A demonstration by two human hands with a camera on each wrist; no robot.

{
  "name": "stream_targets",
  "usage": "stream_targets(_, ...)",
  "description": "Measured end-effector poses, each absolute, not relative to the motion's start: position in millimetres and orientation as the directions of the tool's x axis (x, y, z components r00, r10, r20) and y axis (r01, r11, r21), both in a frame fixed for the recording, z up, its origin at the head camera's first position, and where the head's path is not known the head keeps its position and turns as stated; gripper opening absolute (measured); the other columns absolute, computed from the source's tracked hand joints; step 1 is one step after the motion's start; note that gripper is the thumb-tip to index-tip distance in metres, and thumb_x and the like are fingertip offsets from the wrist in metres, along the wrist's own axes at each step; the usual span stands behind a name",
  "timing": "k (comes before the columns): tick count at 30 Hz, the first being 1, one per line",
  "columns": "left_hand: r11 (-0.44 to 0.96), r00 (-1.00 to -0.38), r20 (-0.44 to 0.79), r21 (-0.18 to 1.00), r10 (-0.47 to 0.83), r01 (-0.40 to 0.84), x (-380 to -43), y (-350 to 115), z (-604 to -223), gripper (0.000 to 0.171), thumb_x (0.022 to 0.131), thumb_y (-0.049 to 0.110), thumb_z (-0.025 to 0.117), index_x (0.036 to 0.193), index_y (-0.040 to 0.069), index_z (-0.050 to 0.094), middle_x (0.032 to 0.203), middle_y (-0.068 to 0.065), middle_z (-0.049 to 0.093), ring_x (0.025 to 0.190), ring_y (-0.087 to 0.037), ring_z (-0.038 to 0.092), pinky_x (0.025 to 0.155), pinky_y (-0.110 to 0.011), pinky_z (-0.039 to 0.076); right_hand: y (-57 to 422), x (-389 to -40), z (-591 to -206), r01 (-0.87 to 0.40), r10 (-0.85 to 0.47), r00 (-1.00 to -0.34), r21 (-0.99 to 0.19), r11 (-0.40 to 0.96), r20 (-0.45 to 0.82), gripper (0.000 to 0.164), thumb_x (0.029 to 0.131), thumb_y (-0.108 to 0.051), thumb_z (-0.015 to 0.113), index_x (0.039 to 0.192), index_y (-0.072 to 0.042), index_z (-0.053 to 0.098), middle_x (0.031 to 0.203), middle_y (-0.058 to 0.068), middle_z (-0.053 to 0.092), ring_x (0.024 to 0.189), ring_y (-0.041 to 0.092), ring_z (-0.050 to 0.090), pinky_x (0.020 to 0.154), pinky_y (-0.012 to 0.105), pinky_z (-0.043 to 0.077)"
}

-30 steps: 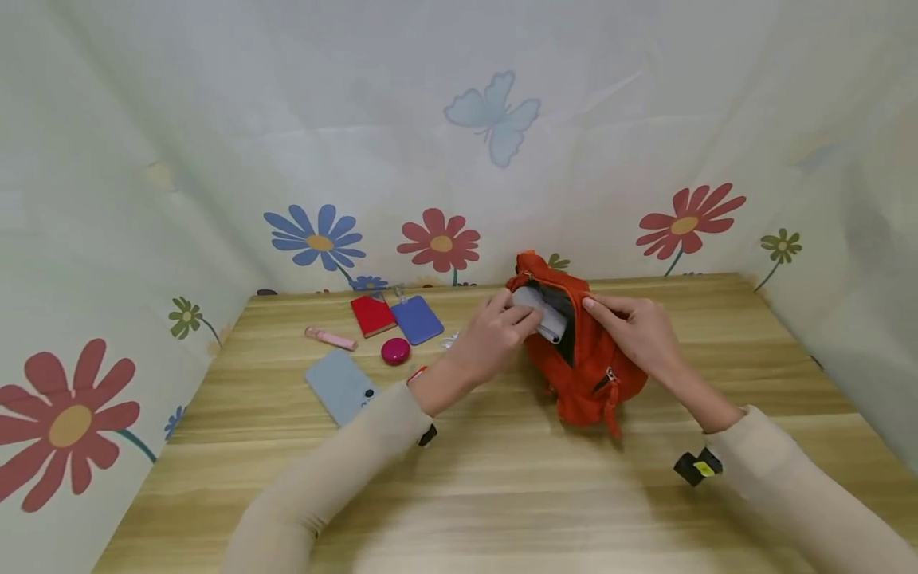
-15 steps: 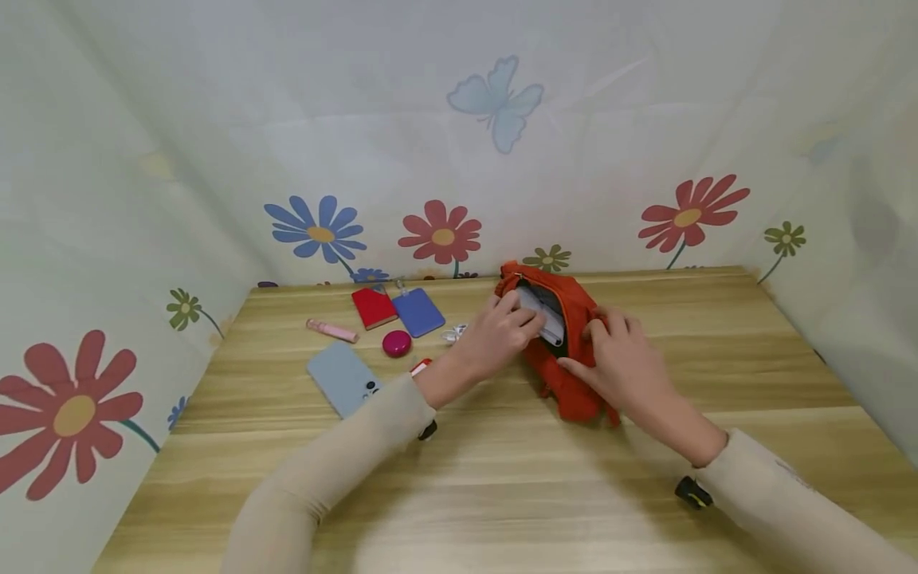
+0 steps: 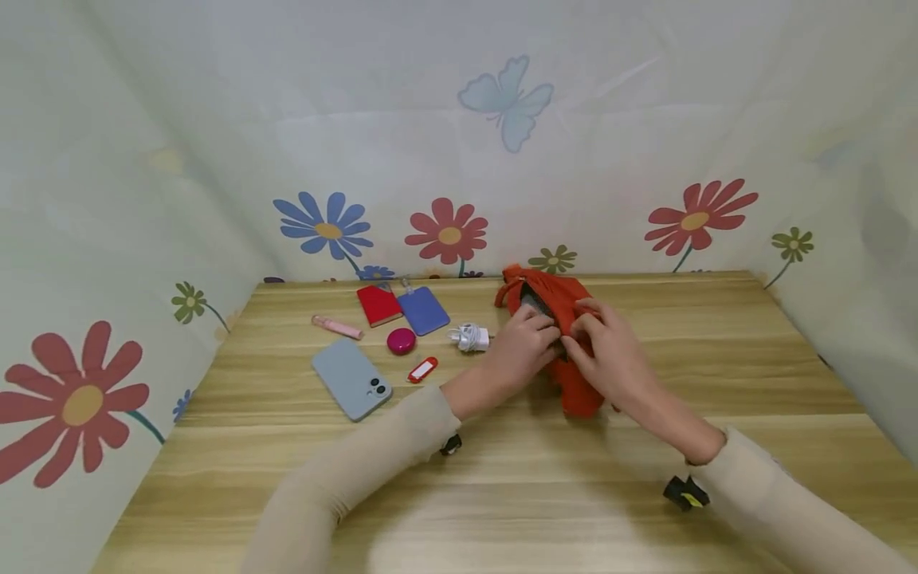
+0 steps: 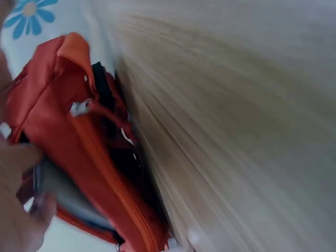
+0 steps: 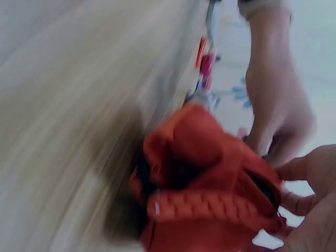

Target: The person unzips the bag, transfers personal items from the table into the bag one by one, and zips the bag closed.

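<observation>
A small orange-red zippered bag [image 3: 579, 395] rests on the wooden table, its top open. My left hand [image 3: 527, 351] reaches to the opening with bent fingers. In the left wrist view, finger and thumb are at the end of a grey folded item [image 4: 76, 194], which lies within the bag's mouth; fingertips are partly hidden. My right hand [image 3: 617, 363] pinches the near right edge of the opening between thumb and fingers. From the right wrist view, a braided strap [image 5: 205, 205] shows on the bag's side.
Left of the bag lie a white charger with coiled cable [image 3: 472, 337], a red key tag [image 3: 422, 369], a magenta round case [image 3: 401, 341], a blue card holder [image 3: 425, 311], a red booklet [image 3: 378, 305], a pink tube [image 3: 337, 327] and a light blue phone [image 3: 347, 379].
The left hand has moved right and lower into the bag's opening, and the grey item has sunk mostly out of the head view. The right hand has shifted its grip along the bag's edge.
</observation>
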State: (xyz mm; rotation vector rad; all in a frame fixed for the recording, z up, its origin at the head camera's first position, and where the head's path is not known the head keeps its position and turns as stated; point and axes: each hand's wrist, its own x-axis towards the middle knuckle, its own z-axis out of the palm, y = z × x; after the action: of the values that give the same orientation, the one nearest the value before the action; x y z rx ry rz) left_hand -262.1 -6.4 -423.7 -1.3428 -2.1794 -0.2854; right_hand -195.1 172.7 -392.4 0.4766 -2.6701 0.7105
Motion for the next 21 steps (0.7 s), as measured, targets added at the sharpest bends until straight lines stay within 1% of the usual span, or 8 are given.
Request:
stream_targets(2, 0.453, -0.418, 0.533, 0.072, 0.736, 0.889, -259.7, -12.6, -423.7, 0.014, 0.096, 0.017, 0.072, 0.105, 0.008, 0.077, 0.109, -0.005, 0.073, 0.101, -0.020, 0.063, 0.093, -0.029, 0.049, 179.8, -198.2, -394.5, -0.410, -0.239, -0.888, -0.440, 0.799, 0.394, 0.013, 0.095, -0.010, 0.071, 0.090, 0.000, 0.065, 0.134, 0.027, 0.056, 0.119, 0.044, 0.057, 0.091, 0.053, 0.054)
stream_targets(4, 0.436, -0.473, 0.497, 0.196, 0.728, 0.878, -258.7, -20.7, -424.7, 0.014, 0.094, 0.012, 0.074, 0.108, 0.007, 0.075, 0.114, -0.007, 0.071, 0.105, -0.022, 0.063, 0.095, -0.031, 0.051, 187.8, -200.5, -396.7, -0.412, -0.247, -0.893, -0.461, 0.786, 0.377, 0.013, 0.094, -0.009, 0.073, 0.088, -0.002, 0.064, 0.133, 0.026, 0.058, 0.115, 0.043, 0.059, 0.086, 0.051, 0.055)
stream_targets(9, 0.519, -0.590, 0.401, 0.281, 0.701, 0.807, -259.9, -33.1, -428.3, 0.011, 0.095, 0.009, 0.072, 0.106, 0.007, 0.072, 0.109, -0.006, 0.068, 0.102, -0.021, 0.064, 0.088, -0.032, 0.055, 198.0, -202.2, -396.0, -0.413, -0.262, -0.898, -0.469, 0.781, 0.354, 0.012, 0.092, -0.012, 0.076, 0.088, -0.007, 0.066, 0.132, 0.024, 0.059, 0.114, 0.042, 0.060, 0.085, 0.052, 0.055)
stream_targets(11, 0.524, -0.614, 0.378, 0.320, 0.693, 0.789, -261.0, -31.5, -429.7, 0.010, 0.097, 0.011, 0.070, 0.106, 0.007, 0.073, 0.108, -0.005, 0.069, 0.101, -0.019, 0.065, 0.088, -0.032, 0.056, 196.5, -202.8, -394.8, -0.416, -0.267, -0.896, -0.460, 0.784, 0.355, 0.012, 0.092, -0.014, 0.076, 0.089, -0.007, 0.067, 0.132, 0.023, 0.059, 0.115, 0.043, 0.059, 0.087, 0.053, 0.054)
stream_targets(13, 0.502, -0.612, 0.368, 0.356, 0.700, 0.789, -261.5, -26.5, -431.3, 0.012, 0.099, 0.014, 0.068, 0.108, 0.008, 0.074, 0.108, -0.005, 0.070, 0.102, -0.017, 0.066, 0.089, -0.031, 0.055, 192.6, -203.5, -394.6, -0.414, -0.263, -0.897, -0.465, 0.783, 0.355, 0.011, 0.093, -0.015, 0.076, 0.091, -0.007, 0.068, 0.133, 0.023, 0.059, 0.116, 0.043, 0.058, 0.089, 0.054, 0.052)
stream_targets(15, 0.462, -0.579, 0.363, 0.362, 0.730, 0.809, -261.1, -20.5, -432.9, 0.016, 0.100, 0.014, 0.066, 0.112, 0.007, 0.075, 0.112, -0.005, 0.071, 0.106, -0.017, 0.065, 0.093, -0.029, 0.054, 187.6, -203.4, -394.3, -0.413, -0.259, -0.899, -0.483, 0.772, 0.353, 0.010, 0.094, -0.016, 0.075, 0.093, -0.007, 0.069, 0.133, 0.022, 0.059, 0.116, 0.043, 0.057, 0.091, 0.055, 0.052)
stream_targets(18, 0.440, -0.524, 0.333, 0.297, 0.784, 0.848, -258.9, -14.5, -436.5, 0.022, 0.101, 0.010, 0.064, 0.120, 0.006, 0.073, 0.119, -0.007, 0.069, 0.113, -0.020, 0.063, 0.098, -0.028, 0.052, 181.2, -202.7, -395.5, -0.412, -0.246, -0.902, -0.531, 0.740, 0.355, 0.010, 0.095, -0.015, 0.074, 0.096, -0.006, 0.071, 0.133, 0.021, 0.059, 0.119, 0.042, 0.056, 0.093, 0.056, 0.051)
stream_targets(21, 0.455, -0.506, 0.260, 0.234, 0.822, 0.859, -258.9, -16.8, -438.0, 0.029, 0.099, 0.006, 0.062, 0.127, 0.007, 0.070, 0.128, -0.006, 0.066, 0.120, -0.023, 0.059, 0.105, -0.031, 0.047, 178.9, -202.1, -395.3, -0.416, -0.245, -0.900, -0.542, 0.730, 0.361, 0.010, 0.095, -0.015, 0.074, 0.097, -0.005, 0.071, 0.131, 0.022, 0.060, 0.118, 0.042, 0.057, 0.092, 0.056, 0.051)
